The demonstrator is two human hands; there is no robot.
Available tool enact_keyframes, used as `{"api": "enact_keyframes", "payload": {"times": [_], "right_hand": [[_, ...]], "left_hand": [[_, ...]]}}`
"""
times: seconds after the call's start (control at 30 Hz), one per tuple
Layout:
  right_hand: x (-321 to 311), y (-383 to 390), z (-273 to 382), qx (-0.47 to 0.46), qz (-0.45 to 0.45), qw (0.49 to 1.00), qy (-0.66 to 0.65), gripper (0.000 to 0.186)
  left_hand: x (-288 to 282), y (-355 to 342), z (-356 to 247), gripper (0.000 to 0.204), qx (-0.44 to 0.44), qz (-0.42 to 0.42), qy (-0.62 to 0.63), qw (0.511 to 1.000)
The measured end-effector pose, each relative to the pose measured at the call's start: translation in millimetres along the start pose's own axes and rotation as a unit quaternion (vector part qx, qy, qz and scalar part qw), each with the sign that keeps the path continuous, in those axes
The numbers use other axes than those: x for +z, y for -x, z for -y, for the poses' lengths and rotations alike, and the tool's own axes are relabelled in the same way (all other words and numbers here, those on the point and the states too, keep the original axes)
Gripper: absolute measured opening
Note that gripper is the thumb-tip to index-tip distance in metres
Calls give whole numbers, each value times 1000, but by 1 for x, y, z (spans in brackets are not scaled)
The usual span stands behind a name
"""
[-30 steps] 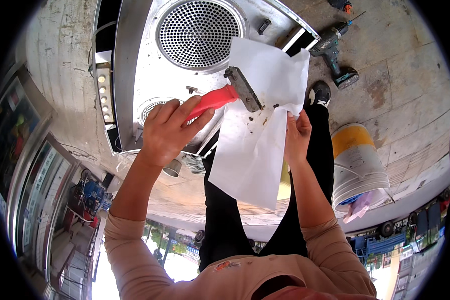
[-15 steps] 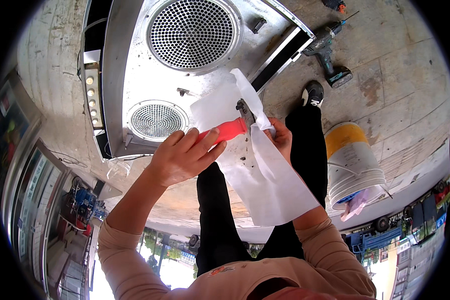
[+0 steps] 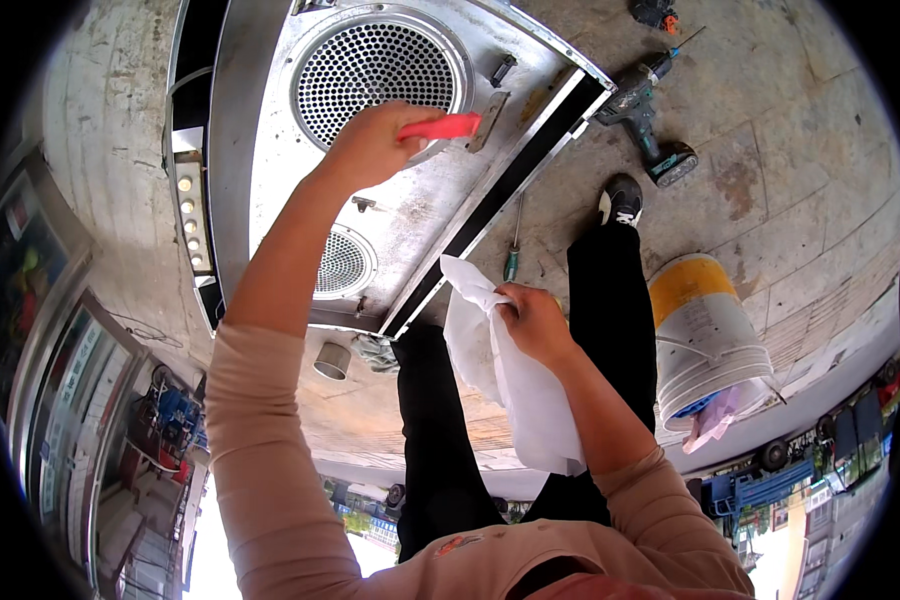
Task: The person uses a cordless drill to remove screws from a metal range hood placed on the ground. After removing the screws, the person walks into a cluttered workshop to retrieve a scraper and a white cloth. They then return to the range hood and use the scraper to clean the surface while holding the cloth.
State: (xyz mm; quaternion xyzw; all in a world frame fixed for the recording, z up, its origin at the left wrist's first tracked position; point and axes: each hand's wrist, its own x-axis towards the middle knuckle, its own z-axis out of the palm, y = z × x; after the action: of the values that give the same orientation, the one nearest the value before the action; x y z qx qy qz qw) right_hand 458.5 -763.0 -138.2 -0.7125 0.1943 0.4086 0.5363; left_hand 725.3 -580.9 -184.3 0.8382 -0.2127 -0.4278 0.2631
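- The concrete floor (image 3: 790, 150) under me is stained and cracked.
- A big metal panel (image 3: 270, 130) with two round perforated grilles lies flat on it.
- A cordless drill (image 3: 645, 120) lies beside the panel.
- A screwdriver (image 3: 513, 255) rests near my shoe (image 3: 622, 200).
- A yellow-and-white bucket (image 3: 705, 335) stands at my right.

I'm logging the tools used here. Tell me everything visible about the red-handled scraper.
The scraper has a bright red handle, plastic by its look, and a flat dull-grey metal blade at its far end. The left hand grips the handle, arm stretched out. The tool lies roughly level, and its blade seems to rest on the grimy metal panel, beside the large perforated round grille.
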Motion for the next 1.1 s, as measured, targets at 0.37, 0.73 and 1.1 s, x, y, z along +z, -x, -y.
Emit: {"api": "enact_keyframes", "payload": {"times": [0.37,0.73,1.1], "right_hand": [[-25,2,7,15,-9,999,-29,16],[-35,1,20,14,-3,999,-31,18],[-12,0,13,-18,-14,1000,5,16]], "left_hand": [[25,-74,-14,32,-52,2,-84,995],[25,-93,-23,32,-35,-3,-132,991],[40,-88,-28,32,-12,-11,-116,993]]}}
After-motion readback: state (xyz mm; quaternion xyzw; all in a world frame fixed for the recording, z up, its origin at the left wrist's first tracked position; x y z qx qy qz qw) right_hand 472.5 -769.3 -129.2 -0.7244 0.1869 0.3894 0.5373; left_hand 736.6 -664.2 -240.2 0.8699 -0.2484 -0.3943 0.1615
